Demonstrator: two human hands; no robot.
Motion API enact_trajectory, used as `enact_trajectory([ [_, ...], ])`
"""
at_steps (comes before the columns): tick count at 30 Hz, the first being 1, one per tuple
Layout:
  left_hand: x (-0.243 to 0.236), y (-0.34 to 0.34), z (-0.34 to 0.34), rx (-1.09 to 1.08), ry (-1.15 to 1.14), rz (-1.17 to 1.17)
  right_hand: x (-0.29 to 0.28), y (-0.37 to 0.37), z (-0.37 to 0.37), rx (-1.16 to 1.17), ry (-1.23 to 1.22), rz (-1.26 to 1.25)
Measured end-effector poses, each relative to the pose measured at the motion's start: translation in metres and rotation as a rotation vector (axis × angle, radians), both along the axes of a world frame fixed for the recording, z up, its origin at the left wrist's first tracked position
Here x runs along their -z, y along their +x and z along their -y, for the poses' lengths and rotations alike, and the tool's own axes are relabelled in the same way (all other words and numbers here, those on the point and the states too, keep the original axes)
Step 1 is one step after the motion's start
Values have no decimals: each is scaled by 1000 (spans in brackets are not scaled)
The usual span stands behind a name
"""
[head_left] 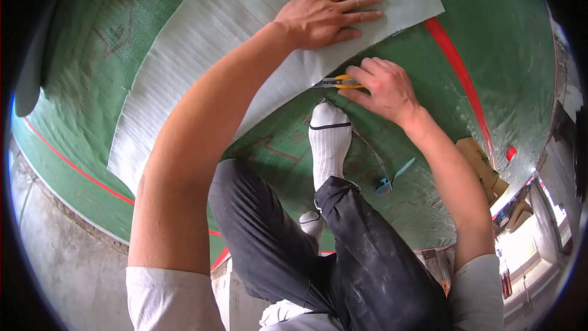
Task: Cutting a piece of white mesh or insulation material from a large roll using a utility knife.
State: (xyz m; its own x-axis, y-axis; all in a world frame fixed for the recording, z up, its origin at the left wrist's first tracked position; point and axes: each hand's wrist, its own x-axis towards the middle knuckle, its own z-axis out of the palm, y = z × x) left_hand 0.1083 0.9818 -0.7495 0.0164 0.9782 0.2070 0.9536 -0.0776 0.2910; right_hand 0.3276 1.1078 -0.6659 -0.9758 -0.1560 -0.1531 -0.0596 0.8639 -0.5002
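Under your left hand [327, 15]: pale grey sheet [245, 43], matt, finely ribbed woven cloth. Beneath it: green mat [502, 55], matt coarse weave, glossy red stripe [456, 67]. In your right hand [383, 89]: knife [340, 83], yellow plastic grip. Near left: rough concrete floor [55, 245].

One pale sheet [245, 30]; one knife [338, 82]; two hands [327, 15]

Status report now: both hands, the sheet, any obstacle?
Left hand flat on pale sheet. Right hand gripping yellow knife at sheet edge. Socked foot close below blade.

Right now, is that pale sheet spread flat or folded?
Spread flat: the pale sheet lies open on the green mat, pressed down by the left hand.
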Motion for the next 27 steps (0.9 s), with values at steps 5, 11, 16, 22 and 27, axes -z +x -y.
enact_trajectory([
  [5,1,0,-4,-3,-5,8,3,-9,19,-6,-30,-37],
  [11,-5,-11,9,14,6,46,4,-15,34,-18,-40,-39],
  [16,-59,24,101,-92,-34,397,3,-5,23,1,13,5],
  [22,-42,28,200,-130,-301,272,10,-8,32,-33,5,-50],
  [27,-33,28,203,-127,-270,169,15,-8,23,-109,52,-85],
])
